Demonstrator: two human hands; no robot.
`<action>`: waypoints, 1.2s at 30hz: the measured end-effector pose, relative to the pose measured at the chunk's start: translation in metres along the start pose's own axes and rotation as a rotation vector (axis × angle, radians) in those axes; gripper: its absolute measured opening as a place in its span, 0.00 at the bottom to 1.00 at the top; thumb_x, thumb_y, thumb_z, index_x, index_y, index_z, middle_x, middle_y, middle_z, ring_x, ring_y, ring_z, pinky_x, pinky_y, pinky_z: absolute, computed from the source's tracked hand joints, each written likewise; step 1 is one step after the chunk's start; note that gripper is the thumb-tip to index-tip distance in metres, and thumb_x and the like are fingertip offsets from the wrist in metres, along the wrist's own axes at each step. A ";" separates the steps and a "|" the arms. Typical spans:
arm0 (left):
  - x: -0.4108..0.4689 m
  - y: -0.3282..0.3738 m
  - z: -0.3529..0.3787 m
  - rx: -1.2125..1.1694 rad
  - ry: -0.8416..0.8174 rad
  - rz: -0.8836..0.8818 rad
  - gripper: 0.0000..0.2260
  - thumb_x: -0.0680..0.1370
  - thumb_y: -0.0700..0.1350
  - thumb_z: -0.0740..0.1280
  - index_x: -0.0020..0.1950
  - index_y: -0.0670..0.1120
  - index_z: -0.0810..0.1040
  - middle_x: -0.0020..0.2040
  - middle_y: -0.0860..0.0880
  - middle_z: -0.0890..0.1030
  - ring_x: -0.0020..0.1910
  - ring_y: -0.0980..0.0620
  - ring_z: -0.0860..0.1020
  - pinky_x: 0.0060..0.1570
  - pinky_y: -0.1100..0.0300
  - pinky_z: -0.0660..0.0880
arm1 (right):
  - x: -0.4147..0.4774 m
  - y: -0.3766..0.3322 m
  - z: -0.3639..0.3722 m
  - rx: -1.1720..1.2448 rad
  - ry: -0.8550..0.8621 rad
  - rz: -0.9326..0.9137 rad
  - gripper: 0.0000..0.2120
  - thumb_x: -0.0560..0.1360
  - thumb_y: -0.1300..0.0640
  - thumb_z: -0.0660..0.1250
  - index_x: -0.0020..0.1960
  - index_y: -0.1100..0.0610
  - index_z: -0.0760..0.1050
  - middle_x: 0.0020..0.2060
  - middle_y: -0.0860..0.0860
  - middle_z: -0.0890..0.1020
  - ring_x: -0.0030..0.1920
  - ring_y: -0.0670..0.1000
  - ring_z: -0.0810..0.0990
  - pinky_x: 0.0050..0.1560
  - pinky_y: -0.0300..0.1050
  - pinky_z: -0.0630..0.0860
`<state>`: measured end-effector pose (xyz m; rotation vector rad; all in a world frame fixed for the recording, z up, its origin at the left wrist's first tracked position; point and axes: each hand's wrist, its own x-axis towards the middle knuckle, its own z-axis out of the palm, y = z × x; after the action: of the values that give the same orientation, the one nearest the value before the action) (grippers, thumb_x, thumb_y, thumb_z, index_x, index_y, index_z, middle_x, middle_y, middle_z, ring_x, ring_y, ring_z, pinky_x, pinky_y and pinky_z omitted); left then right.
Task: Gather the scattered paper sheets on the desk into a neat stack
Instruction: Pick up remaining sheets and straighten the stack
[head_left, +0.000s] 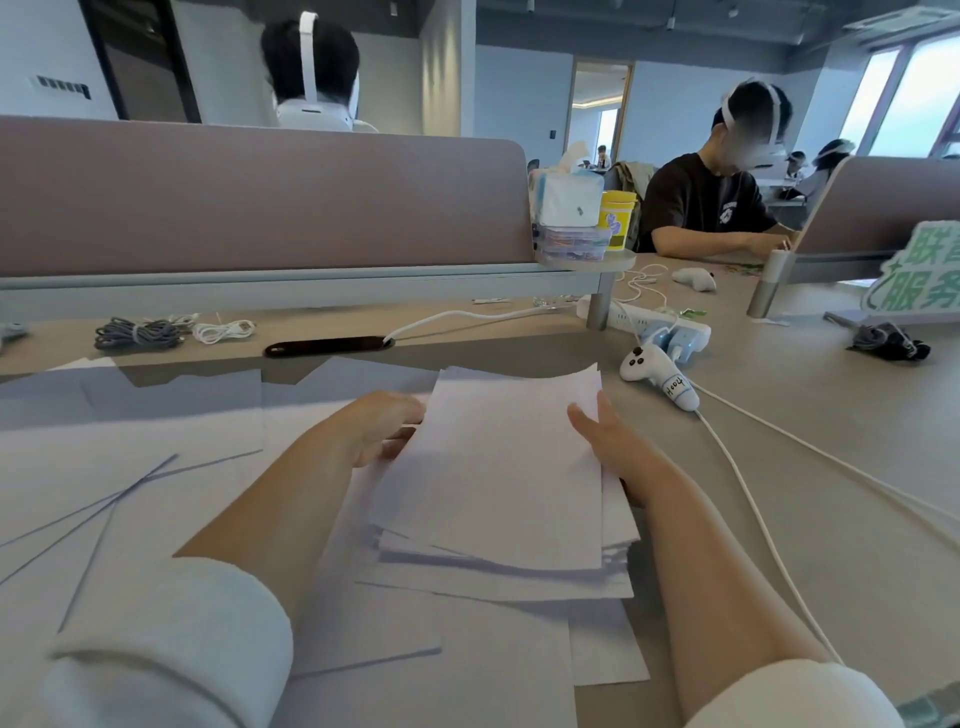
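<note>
- Left hand (384, 421), fingers (387, 448): curled round the left edge of the stack (498, 467), tips tucked under the sheets and partly hidden. Judged a holding grip.
- Right hand (615, 449), fingers (584, 418): straight and close together, laid flat along the stack's right edge. The thumb is not clearly shown, so whether anything is pinched cannot be told.
- Stack: held between the two hands, its near end low over the papers beneath and its far end tilted up. The top sheets are roughly aligned, while the lower ones fan out at the near right corner.
- Step in hand, judged: squaring what is gathered. Advice: loosen both grips a little, stand the stack on its near edge and tap it, then press the two flat palms inward so the fanned corners slide home. Squeezing hard would likely buckle the sheets.
- Loose sheets (130, 467): spread on the desk (831, 493) left of the stack, with more directly beneath it and nearer the body. Judged less than half collected.
- White controller (657, 376): beyond the stack's far right corner, near but apart.
- White cable (753, 493): runs along the desk right of the stack. Worth avoiding when sweeping sheets in.
- Bundled cords (137, 333): well beyond the stack, far left, under the partition (260, 197).
</note>
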<state>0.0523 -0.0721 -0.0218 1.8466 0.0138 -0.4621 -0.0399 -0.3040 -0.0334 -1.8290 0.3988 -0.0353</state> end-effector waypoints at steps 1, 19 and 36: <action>-0.003 -0.001 0.000 -0.001 -0.009 0.006 0.07 0.79 0.39 0.61 0.43 0.46 0.74 0.42 0.48 0.78 0.40 0.51 0.74 0.40 0.61 0.69 | 0.002 0.000 0.001 -0.077 0.010 -0.013 0.33 0.80 0.43 0.54 0.78 0.49 0.41 0.76 0.50 0.57 0.73 0.54 0.62 0.67 0.46 0.63; -0.071 -0.032 -0.065 0.071 0.196 0.073 0.19 0.81 0.48 0.60 0.70 0.45 0.68 0.68 0.48 0.71 0.68 0.47 0.69 0.67 0.53 0.63 | -0.010 -0.018 0.001 0.090 0.119 0.042 0.19 0.78 0.64 0.61 0.69 0.65 0.66 0.64 0.60 0.75 0.56 0.59 0.75 0.48 0.45 0.72; -0.139 -0.081 -0.139 0.086 0.242 -0.080 0.23 0.73 0.53 0.71 0.63 0.41 0.75 0.57 0.50 0.79 0.52 0.48 0.80 0.56 0.54 0.76 | -0.057 -0.041 0.138 0.033 -0.241 0.059 0.17 0.77 0.64 0.64 0.64 0.68 0.69 0.54 0.63 0.78 0.49 0.61 0.79 0.52 0.55 0.77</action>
<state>-0.0532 0.1129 -0.0169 1.9829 0.2359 -0.2958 -0.0517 -0.1497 -0.0255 -1.7636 0.2800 0.2158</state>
